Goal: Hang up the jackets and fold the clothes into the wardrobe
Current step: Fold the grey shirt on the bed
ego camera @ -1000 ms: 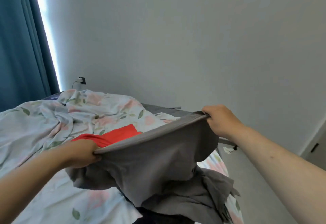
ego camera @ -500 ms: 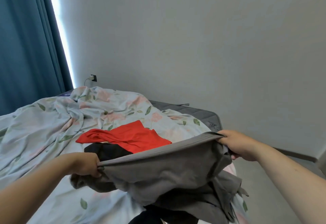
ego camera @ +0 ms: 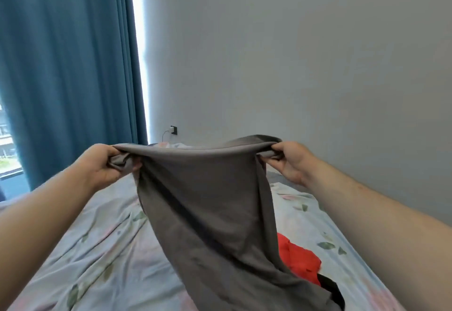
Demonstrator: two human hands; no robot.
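two bare hands and forearms, seen from the wearer's own head camera

the left hand (ego camera: 102,164) and right hand (ego camera: 291,161) are bare, and each forearm is uncovered skin from the wrist to the edge of the frame. the left forearm (ego camera: 49,215) looks smooth and even, swelling wide toward the lower left corner under the wide-angle lens. the right forearm (ego camera: 371,215) broadens the same way toward the lower right corner. it bears a small mark (ego camera: 361,186) just behind the wrist and a few fainter blotches further up. both wrists are thick and both hands look broad and fleshy. the nails are too blurred to make out.
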